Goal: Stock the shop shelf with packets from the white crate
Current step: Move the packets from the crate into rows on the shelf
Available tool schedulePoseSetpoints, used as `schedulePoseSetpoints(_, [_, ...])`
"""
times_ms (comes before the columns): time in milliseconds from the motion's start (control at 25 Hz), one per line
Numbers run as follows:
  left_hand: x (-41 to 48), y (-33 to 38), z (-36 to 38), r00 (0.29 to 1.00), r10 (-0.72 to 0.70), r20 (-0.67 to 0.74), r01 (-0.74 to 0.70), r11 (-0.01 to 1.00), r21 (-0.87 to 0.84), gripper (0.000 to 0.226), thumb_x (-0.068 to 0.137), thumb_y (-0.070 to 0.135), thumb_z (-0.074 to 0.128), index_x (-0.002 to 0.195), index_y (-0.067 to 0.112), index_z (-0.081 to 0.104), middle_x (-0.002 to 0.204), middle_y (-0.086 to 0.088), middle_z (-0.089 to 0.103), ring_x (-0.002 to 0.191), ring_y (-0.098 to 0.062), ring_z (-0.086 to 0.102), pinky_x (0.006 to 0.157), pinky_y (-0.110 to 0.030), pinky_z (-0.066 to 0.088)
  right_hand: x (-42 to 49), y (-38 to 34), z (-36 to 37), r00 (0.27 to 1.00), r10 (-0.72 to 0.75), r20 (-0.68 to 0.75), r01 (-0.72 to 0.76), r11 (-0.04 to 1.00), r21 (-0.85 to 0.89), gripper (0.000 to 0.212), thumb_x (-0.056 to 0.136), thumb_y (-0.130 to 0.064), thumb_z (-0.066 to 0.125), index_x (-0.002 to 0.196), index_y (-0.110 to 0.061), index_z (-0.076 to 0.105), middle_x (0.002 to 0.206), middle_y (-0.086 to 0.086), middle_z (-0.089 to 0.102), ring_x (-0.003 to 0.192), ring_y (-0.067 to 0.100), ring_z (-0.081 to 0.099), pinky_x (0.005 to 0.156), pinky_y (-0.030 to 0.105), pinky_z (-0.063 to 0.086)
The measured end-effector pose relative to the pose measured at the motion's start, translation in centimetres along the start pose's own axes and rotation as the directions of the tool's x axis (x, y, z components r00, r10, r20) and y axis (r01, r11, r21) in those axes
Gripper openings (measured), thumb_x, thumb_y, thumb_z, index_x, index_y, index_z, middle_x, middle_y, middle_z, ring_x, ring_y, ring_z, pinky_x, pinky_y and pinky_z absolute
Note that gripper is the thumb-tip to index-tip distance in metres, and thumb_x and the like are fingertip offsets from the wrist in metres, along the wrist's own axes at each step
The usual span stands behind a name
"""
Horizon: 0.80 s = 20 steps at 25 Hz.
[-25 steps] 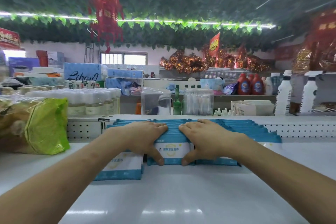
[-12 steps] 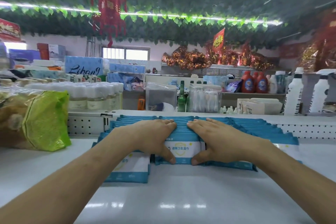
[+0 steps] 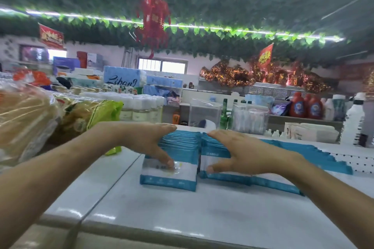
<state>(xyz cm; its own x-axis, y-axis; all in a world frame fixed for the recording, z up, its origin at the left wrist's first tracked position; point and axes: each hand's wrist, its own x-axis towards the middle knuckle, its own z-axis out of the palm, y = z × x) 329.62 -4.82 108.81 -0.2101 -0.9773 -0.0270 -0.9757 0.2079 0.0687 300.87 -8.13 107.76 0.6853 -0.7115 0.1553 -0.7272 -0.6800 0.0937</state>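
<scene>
Left hand (image 3: 149, 143) spread wide over left row of packets (image 3: 170, 177), thumb on front face. Right hand (image 3: 242, 155) spread likewise over adjoining row (image 3: 215, 152), on white shelf (image 3: 162, 210).

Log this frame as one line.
left hand: fingers over left packet row, thumb on its front | right hand: fingers over right packet row, thumb on its front | surface: white shelf | crate: not in view
</scene>
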Motion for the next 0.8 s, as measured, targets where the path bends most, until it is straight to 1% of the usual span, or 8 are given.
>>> schedulePoseSetpoints(120, [-0.7,-2.5,1.2,0.998,-0.035,0.051,0.032,0.998,0.047,0.132,0.067,0.073,0.082,0.164,0.034,0.002,0.171,0.009,0.015,0.152,-0.017,0.026,0.127,-0.039,0.021,2.2,-3.9,0.5,0.998,-0.052,0.021,0.053,0.997,-0.056,0.117,0.075,-0.087,0.060,0.164,-0.026,0.012,0.170,-0.006,0.022,0.152,0.018,0.027,0.125,0.038,0.023])
schedulePoseSetpoints(240, [-0.1,-2.9,2.5,0.999,0.022,0.025,-0.023,0.999,0.032,0.133,0.068,0.069,0.083,0.165,0.029,0.002,0.171,0.012,0.010,0.153,-0.014,0.023,0.127,-0.032,0.017,4.6,-5.5,2.1,0.997,-0.036,0.066,0.045,0.989,-0.142,0.132,0.068,-0.091,0.063,0.164,-0.021,0.006,0.170,-0.001,0.020,0.154,0.022,0.024,0.127,0.042,0.020])
schedulePoseSetpoints(320, [0.7,-2.6,2.6,0.998,0.054,-0.014,-0.053,0.997,0.051,0.126,0.073,0.064,0.083,0.165,0.026,0.006,0.170,0.011,0.015,0.151,-0.014,0.027,0.123,-0.028,0.020,5.8,-5.1,2.7,0.997,0.004,0.071,0.008,0.984,-0.180,0.126,0.067,-0.091,0.062,0.161,-0.020,0.020,0.165,0.000,0.032,0.150,0.024,0.032,0.124,0.045,0.025])
schedulePoseSetpoints(400, [1.7,-2.0,2.7,0.997,0.067,-0.038,-0.062,0.993,0.102,0.121,0.075,0.064,0.081,0.165,0.026,0.009,0.169,0.008,0.022,0.147,-0.017,0.034,0.121,-0.031,0.025,6.6,-4.3,3.2,0.999,0.018,0.050,-0.007,0.975,-0.222,0.109,0.068,-0.091,0.061,0.148,-0.021,0.039,0.153,0.000,0.047,0.139,0.024,0.044,0.117,0.047,0.033])
schedulePoseSetpoints(480, [2.2,-2.0,2.8,0.994,0.077,-0.082,-0.066,0.989,0.129,0.116,0.077,0.065,0.079,0.164,0.026,0.013,0.166,0.005,0.029,0.143,-0.019,0.039,0.121,-0.034,0.030,7.2,-3.8,3.5,1.000,0.012,0.008,-0.009,0.962,-0.273,0.095,0.068,-0.089,0.062,0.134,-0.023,0.047,0.139,-0.001,0.057,0.127,0.024,0.053,0.111,0.048,0.037])
schedulePoseSetpoints(600, [3.2,-2.0,3.6,0.985,0.108,-0.136,-0.087,0.985,0.151,0.110,0.080,0.064,0.076,0.163,0.025,0.017,0.164,0.003,0.032,0.141,-0.018,0.041,0.118,-0.031,0.032,7.8,-2.9,4.4,0.999,0.018,-0.034,-0.026,0.965,-0.261,0.086,0.068,-0.087,0.064,0.126,-0.025,0.049,0.129,-0.003,0.061,0.117,0.023,0.056,0.108,0.047,0.039])
schedulePoseSetpoints(720, [3.1,-2.2,4.3,0.971,0.143,-0.194,-0.122,0.985,0.119,0.110,0.081,0.064,0.076,0.164,0.025,0.015,0.167,0.006,0.025,0.144,-0.016,0.036,0.119,-0.026,0.027,7.8,-2.4,4.5,0.999,-0.003,-0.040,-0.007,0.970,-0.242,0.087,0.068,-0.084,0.067,0.129,-0.026,0.048,0.134,-0.003,0.059,0.121,0.022,0.054,0.111,0.045,0.037])
schedulePoseSetpoints(800, [3.1,-2.6,4.4,0.970,0.153,-0.190,-0.138,0.986,0.090,0.116,0.078,0.067,0.077,0.165,0.029,0.010,0.170,0.010,0.015,0.150,-0.012,0.027,0.120,-0.021,0.018,7.3,-2.0,4.3,0.999,-0.021,-0.031,0.014,0.978,-0.206,0.093,0.068,-0.084,0.068,0.136,-0.025,0.045,0.143,-0.003,0.055,0.129,0.021,0.051,0.115,0.046,0.034])
